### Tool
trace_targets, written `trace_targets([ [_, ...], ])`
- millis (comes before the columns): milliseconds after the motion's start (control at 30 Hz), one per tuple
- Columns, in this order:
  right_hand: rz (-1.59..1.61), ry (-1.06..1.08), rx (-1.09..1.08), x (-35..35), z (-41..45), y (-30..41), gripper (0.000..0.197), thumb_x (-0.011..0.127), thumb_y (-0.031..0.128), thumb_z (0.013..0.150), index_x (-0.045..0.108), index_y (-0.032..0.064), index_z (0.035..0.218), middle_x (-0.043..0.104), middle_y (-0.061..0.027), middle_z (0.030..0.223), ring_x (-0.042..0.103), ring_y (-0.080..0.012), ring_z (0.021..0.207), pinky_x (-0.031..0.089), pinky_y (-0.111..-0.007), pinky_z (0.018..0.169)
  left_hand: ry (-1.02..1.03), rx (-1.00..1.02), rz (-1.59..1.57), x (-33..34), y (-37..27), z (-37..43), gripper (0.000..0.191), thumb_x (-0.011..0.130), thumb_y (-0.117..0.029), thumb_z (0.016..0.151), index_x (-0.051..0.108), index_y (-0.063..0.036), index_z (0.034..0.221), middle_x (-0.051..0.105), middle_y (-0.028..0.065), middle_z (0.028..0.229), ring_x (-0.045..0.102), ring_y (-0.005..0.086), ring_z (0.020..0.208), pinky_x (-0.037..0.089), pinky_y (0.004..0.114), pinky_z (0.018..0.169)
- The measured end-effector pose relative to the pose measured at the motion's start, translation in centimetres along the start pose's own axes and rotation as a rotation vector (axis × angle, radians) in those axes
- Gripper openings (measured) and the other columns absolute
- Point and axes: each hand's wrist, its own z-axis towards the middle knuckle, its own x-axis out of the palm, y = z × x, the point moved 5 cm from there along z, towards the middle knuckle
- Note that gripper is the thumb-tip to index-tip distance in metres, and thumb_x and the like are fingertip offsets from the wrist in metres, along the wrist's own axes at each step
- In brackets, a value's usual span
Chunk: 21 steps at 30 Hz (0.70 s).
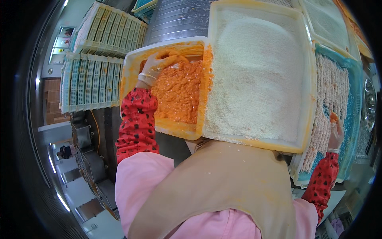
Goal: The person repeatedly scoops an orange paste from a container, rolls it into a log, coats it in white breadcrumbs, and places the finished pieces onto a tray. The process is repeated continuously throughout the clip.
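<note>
My left hand [159, 64], in a thin glove smeared orange, is at the upper part of a white tub [179, 127] of wet orange marinated pieces [179, 92]; its fingertips touch the mass, and whether they grip a piece cannot be told. Right of the tub stands a large tray [310, 89] of white crumbs [253, 77]. At the far right my gloved right hand [336, 131] is over a blue tray [353, 119] with rows of crumb-coated strips [325, 89]. Its fingers are close together, with orange at their tips; what they hold is unclear.
Stacks of plastic trays, one yellowish [113, 30] and one pale blue [92, 83], stand at the left. A ridged metal surface [179, 21] lies beyond the tub. Another tray of white crumbs [326, 22] is at the upper right. A person [64, 152] appears far off at the left.
</note>
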Motion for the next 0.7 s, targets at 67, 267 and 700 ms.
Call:
trace_targets([
  [67,0.116,0.144,0.019,4.6,0.8,4.6,0.036,0.049,0.017,0.092,0.051,-0.0016,0.122,0.056,-0.01,0.116,0.053,-0.0182,0.108,0.039,-0.029,0.094,-0.004,0.088,-0.131,3.1,-4.0,-1.8,0.023,0.061,-0.018,0.084,0.063,0.0012,0.096,0.064,0.0044,0.088,0.058,0.0107,0.077,0.046,0.022,0.069],
  [267,-0.084,0.332,-0.097,22.5,4.7,6.3,0.033,0.049,0.024,0.089,0.057,0.0065,0.115,0.063,-0.0119,0.096,0.06,-0.0186,0.092,0.045,-0.028,0.084,0.156,-0.108,-0.102,12.1,-2.9,-2.9,0.023,0.06,-0.019,0.085,0.062,0.0004,0.096,0.065,0.0079,0.084,0.063,0.0158,0.073,0.049,0.026,0.063],
  [700,-0.947,0.478,-0.419,37.6,-2.9,13.1,0.052,0.064,0.031,0.074,0.048,0.0065,0.118,0.044,-0.0145,0.128,0.05,-0.0331,0.109,0.032,-0.048,0.098,-0.467,0.088,0.45,4.8,2.3,-5.8,0.017,0.062,-0.013,0.08,0.066,-0.0063,0.095,0.065,0.014,0.086,0.064,0.0245,0.078,0.049,0.031,0.07],
])
